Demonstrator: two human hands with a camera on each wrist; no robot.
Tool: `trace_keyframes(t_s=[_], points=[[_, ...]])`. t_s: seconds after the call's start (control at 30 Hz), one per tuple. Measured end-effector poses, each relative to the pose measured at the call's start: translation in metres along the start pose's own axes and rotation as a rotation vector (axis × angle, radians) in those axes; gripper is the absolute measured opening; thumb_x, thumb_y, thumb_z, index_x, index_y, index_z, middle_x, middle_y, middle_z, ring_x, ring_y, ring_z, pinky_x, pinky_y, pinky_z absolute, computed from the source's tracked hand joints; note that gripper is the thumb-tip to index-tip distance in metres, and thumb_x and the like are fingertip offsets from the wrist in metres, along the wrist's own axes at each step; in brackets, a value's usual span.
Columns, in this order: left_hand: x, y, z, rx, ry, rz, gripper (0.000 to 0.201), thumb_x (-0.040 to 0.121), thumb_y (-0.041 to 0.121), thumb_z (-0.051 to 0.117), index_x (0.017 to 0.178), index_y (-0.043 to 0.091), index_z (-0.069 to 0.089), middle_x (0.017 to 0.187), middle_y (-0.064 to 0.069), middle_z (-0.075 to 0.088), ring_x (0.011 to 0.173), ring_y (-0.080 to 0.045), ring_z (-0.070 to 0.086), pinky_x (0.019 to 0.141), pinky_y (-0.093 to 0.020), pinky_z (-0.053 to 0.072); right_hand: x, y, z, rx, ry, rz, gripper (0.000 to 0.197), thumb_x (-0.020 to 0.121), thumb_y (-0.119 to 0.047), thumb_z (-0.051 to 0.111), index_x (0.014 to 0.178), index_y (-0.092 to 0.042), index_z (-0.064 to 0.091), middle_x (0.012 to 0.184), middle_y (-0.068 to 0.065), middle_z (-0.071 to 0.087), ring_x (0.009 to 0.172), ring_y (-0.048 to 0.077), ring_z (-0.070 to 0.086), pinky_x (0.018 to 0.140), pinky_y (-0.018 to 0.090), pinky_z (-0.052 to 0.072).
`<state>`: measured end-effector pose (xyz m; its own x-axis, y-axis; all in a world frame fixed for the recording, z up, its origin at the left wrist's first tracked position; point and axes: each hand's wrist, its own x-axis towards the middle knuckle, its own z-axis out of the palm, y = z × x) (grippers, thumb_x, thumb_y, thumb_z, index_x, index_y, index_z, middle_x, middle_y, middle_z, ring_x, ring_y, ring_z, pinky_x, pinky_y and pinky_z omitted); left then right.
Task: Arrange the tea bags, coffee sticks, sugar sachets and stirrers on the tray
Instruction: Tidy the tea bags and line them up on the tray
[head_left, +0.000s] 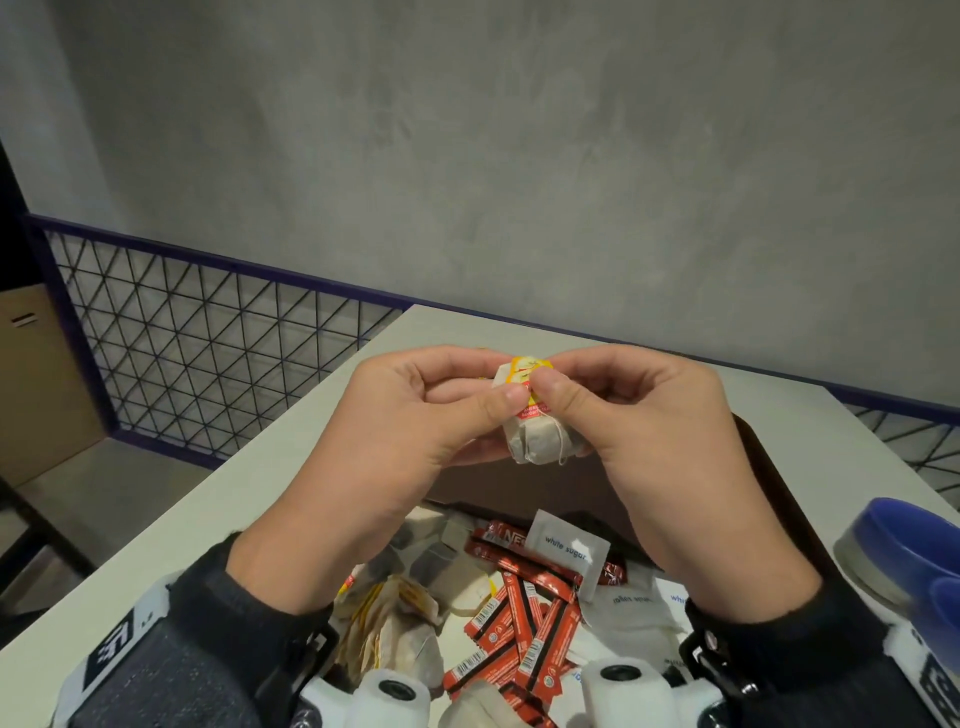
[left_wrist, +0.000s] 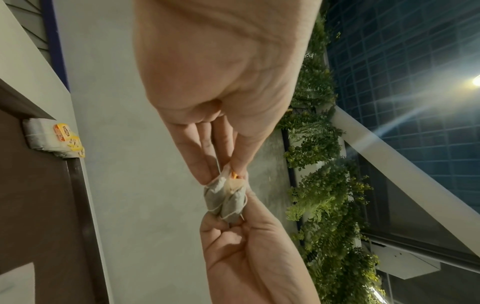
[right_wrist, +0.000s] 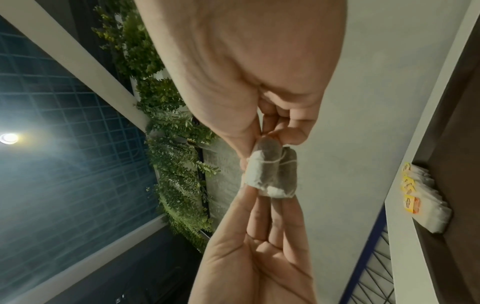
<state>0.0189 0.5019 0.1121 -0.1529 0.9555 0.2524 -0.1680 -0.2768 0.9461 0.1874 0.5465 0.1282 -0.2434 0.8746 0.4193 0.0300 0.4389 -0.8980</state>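
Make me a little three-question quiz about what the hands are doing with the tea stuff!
1. True or false: both hands hold the tea bag up in the air.
2. What wraps around the tea bag? A) a rubber band B) its own string C) sticky tape
3. Fill in: the sachet lying on the red coffee sticks says "white ____".

Key: 1 true: the left hand and right hand both pinch it. 2 B. 3 sugar.

Dark grey sleeves (head_left: 218, 613); white wrist cameras (head_left: 392, 693) with black straps.
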Motion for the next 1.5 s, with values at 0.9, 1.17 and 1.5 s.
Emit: trace_keyframes(t_s=[0.9, 1.17, 1.5], points=[[0.021, 0.026, -0.073, 0.031, 0.449, -0.017, 0.038, 0.096, 0.016, 0.069, 0.132, 0.014, 0.059, 0.095, -0.008, 0.081, 0.093, -0.029, 0.078, 0.092, -0.049, 0.061, 0.099, 0.039, 0.030, -0.305, -0.314, 0.466, 0.016, 0.092, -0.012, 0.073, 0.085, -0.019, 0.060, 0.071, 0.001, 0.063, 0.056, 0.009, 0.050, 0.061, 0.028, 0.046], [0.022, 0.028, -0.105, 0.007, 0.460, -0.014, 0.019, 0.098, 0.019, 0.065, 0.116, 0.015, 0.066, 0.094, -0.004, 0.081, 0.092, -0.026, 0.078, 0.086, -0.042, 0.063, 0.116, 0.093, 0.078, -0.251, -0.420, 0.734, 0.020, 0.100, -0.004, 0.059, 0.085, -0.014, 0.051, 0.080, 0.011, 0.056, 0.068, 0.022, 0.059, 0.068, 0.032, 0.052], [0.032, 0.010, -0.109, -0.020, 0.460, -0.080, 0.012, 0.097, 0.019, 0.065, 0.108, 0.015, 0.066, 0.091, -0.002, 0.081, 0.080, -0.021, 0.077, 0.080, -0.038, 0.064, 0.134, 0.114, 0.088, -0.326, -0.293, 0.804, 0.025, 0.097, -0.011, 0.066, 0.119, 0.000, 0.059, 0.094, 0.016, 0.067, 0.077, 0.027, 0.069, 0.072, 0.033, 0.061]])
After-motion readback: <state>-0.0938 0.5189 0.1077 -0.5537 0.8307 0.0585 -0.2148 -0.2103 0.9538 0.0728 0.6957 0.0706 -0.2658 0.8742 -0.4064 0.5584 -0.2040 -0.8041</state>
